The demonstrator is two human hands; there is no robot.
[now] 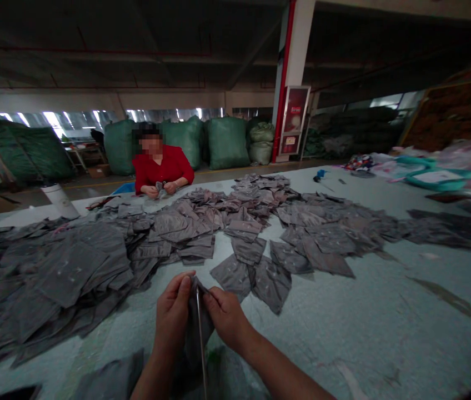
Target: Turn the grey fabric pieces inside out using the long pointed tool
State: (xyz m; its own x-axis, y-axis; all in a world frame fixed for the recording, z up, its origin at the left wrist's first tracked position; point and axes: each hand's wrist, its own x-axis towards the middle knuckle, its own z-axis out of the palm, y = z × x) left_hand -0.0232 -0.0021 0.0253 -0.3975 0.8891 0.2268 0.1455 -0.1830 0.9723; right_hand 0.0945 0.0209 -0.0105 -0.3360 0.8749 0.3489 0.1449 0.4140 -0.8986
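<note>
My left hand (174,308) is closed on the left edge of a grey fabric piece (193,333), thumb on top. On the other side, my right hand (228,314) pinches the same cloth between thumb and fingers. A thin metal rod (200,328) runs up from the bottom edge to the cloth between my hands; its lower end is out of view. Just beyond my hands, several grey fabric pieces (271,280) with small pale marks lie flat on the pale green table (322,333). Another grey piece (108,378) lies near the table's front, left of my forearm.
Large heaps of grey pieces (81,266) spread across the left and middle. Across the table a person in red (164,166) handles a small grey item. A white bottle (58,201) stands at left, a blue object (320,175) lies far right, and plastic-wrapped goods (444,178) fill the right.
</note>
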